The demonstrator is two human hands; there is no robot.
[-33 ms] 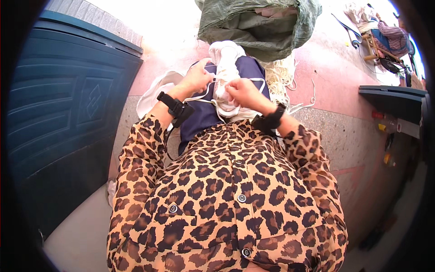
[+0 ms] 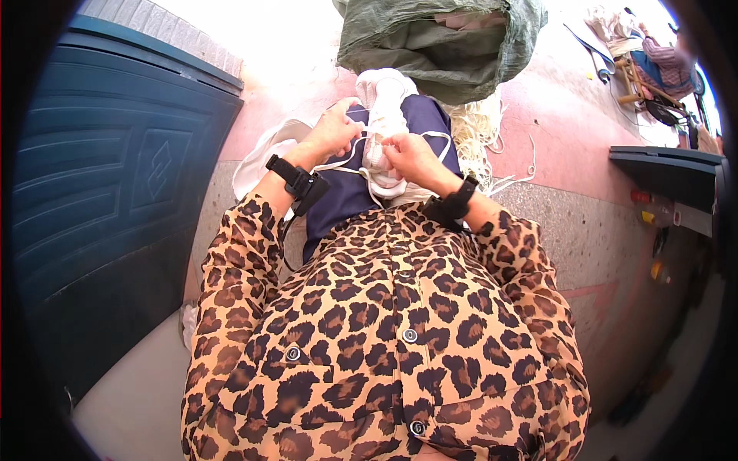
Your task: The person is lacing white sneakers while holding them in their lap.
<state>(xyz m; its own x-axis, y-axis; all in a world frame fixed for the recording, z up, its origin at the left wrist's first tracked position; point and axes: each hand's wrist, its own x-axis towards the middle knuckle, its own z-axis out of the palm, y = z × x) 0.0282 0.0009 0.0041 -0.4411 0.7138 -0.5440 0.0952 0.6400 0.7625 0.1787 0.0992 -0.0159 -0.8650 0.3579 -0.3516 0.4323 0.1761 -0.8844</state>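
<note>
Both hands are pinching white cord on a white shoe (image 2: 382,115): left hand (image 2: 332,131), right hand (image 2: 411,157); fingertips are hidden. A green sack (image 2: 438,46) is lying beyond.

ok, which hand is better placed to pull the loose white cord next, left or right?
Probably the right hand. Its fingers already pinch the white cord at the middle of the white shoe on the lap. The left hand sits at the shoe's side, seemingly steadying it.
</note>
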